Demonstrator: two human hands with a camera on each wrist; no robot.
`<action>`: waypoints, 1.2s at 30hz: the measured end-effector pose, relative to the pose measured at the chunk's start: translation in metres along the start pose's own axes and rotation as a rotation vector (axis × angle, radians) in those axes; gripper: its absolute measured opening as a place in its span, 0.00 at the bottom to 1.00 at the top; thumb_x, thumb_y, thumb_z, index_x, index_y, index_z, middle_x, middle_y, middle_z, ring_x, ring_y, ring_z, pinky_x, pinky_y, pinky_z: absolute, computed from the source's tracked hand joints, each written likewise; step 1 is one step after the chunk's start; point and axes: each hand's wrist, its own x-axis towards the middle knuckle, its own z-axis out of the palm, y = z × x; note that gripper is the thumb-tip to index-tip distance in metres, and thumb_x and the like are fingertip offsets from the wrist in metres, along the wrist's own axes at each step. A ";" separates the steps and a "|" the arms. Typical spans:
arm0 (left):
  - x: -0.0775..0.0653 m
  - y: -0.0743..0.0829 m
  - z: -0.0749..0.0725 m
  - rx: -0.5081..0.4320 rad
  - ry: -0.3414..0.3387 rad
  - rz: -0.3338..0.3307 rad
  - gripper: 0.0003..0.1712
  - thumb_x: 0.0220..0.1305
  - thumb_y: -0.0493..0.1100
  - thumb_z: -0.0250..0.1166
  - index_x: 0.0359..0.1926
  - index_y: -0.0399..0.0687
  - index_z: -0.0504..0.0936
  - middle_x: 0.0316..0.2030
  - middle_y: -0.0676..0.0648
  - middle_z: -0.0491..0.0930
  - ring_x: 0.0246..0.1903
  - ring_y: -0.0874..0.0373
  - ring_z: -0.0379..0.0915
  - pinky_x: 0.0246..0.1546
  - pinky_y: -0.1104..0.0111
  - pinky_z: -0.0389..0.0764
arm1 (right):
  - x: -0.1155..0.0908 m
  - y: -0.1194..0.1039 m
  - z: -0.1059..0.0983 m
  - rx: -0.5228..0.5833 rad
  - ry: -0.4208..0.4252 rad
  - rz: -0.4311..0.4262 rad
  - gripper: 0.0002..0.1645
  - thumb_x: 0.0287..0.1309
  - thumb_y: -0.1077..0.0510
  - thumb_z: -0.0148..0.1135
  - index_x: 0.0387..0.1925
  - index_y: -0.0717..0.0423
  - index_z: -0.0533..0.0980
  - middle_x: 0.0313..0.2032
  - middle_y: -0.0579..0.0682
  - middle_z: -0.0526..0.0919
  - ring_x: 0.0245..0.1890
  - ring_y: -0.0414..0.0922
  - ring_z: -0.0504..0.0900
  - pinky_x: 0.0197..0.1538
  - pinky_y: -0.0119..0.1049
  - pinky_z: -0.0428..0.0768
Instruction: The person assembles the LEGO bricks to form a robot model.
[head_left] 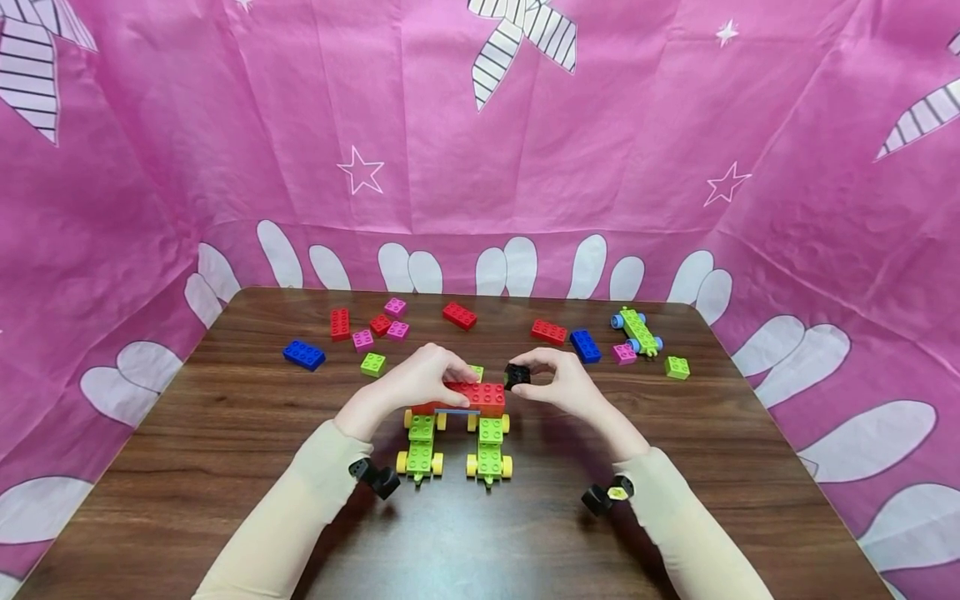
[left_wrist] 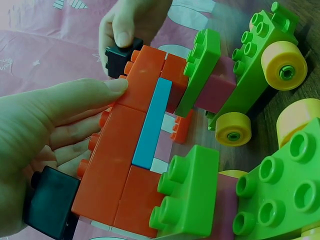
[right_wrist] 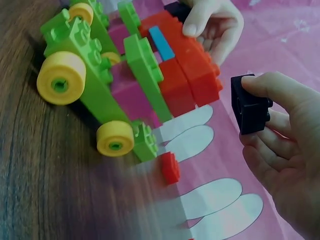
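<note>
My left hand point(head_left: 422, 377) grips the red bricks point(head_left: 489, 400) that form a bridge over two green wheeled bases, a left one point(head_left: 421, 447) and a right one point(head_left: 490, 450), both with yellow wheels. The thumb lies on the near side of the red bricks. A thin blue piece point(left_wrist: 152, 125) is set under their middle. In the left wrist view, one black brick point(left_wrist: 51, 202) is at the red bricks' left end, by the palm. My right hand point(head_left: 558, 382) pinches another black brick point(head_left: 517, 377) between thumb and fingers, just beyond the right end and apart from it.
Loose red, pink, green and blue bricks lie along the back of the wooden table point(head_left: 225, 433), including a blue brick point(head_left: 303, 354) at left and a red brick point(head_left: 549, 332). A green wheeled base with blue wheels point(head_left: 637, 331) stands at back right. Pink cloth point(head_left: 450, 183) hangs behind.
</note>
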 end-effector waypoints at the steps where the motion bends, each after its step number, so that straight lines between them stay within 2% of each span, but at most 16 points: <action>1: 0.000 0.000 0.000 -0.003 0.000 -0.001 0.21 0.53 0.42 0.73 0.49 0.40 0.85 0.44 0.47 0.86 0.43 0.58 0.82 0.46 0.67 0.82 | 0.000 -0.002 0.000 0.001 -0.003 -0.010 0.21 0.49 0.58 0.74 0.47 0.54 0.81 0.42 0.49 0.85 0.43 0.45 0.80 0.50 0.43 0.81; 5: 0.000 0.000 0.000 -0.003 0.000 -0.004 0.20 0.53 0.41 0.73 0.49 0.42 0.85 0.44 0.47 0.86 0.43 0.58 0.82 0.46 0.68 0.82 | -0.001 -0.009 0.000 0.001 -0.024 -0.033 0.20 0.49 0.58 0.74 0.46 0.54 0.82 0.41 0.48 0.85 0.42 0.43 0.80 0.50 0.42 0.81; 14: 0.000 0.001 -0.001 -0.004 0.003 -0.007 0.20 0.53 0.42 0.73 0.49 0.42 0.85 0.44 0.47 0.86 0.43 0.58 0.82 0.46 0.68 0.82 | -0.001 -0.015 0.007 0.007 -0.060 -0.001 0.22 0.47 0.66 0.73 0.47 0.61 0.81 0.41 0.54 0.85 0.41 0.46 0.80 0.51 0.52 0.79; 18: 0.000 0.001 0.000 -0.003 0.004 -0.007 0.20 0.53 0.42 0.73 0.48 0.42 0.85 0.44 0.47 0.86 0.43 0.58 0.82 0.46 0.68 0.82 | -0.003 -0.031 0.005 -0.011 -0.072 0.002 0.21 0.47 0.67 0.72 0.46 0.64 0.81 0.40 0.56 0.85 0.40 0.48 0.79 0.50 0.50 0.80; 23: -0.001 0.002 -0.001 -0.006 0.007 -0.006 0.20 0.53 0.41 0.74 0.48 0.42 0.85 0.44 0.47 0.86 0.42 0.58 0.82 0.46 0.68 0.82 | -0.005 -0.050 0.002 -0.002 -0.082 -0.006 0.20 0.48 0.67 0.72 0.46 0.67 0.80 0.40 0.57 0.85 0.40 0.47 0.79 0.50 0.55 0.79; 36: -0.001 0.001 -0.001 -0.011 -0.003 0.002 0.20 0.53 0.41 0.73 0.49 0.40 0.85 0.44 0.46 0.86 0.42 0.58 0.83 0.46 0.68 0.82 | -0.002 -0.051 0.005 0.001 -0.097 -0.008 0.19 0.47 0.67 0.72 0.45 0.65 0.81 0.40 0.56 0.85 0.40 0.48 0.78 0.51 0.58 0.77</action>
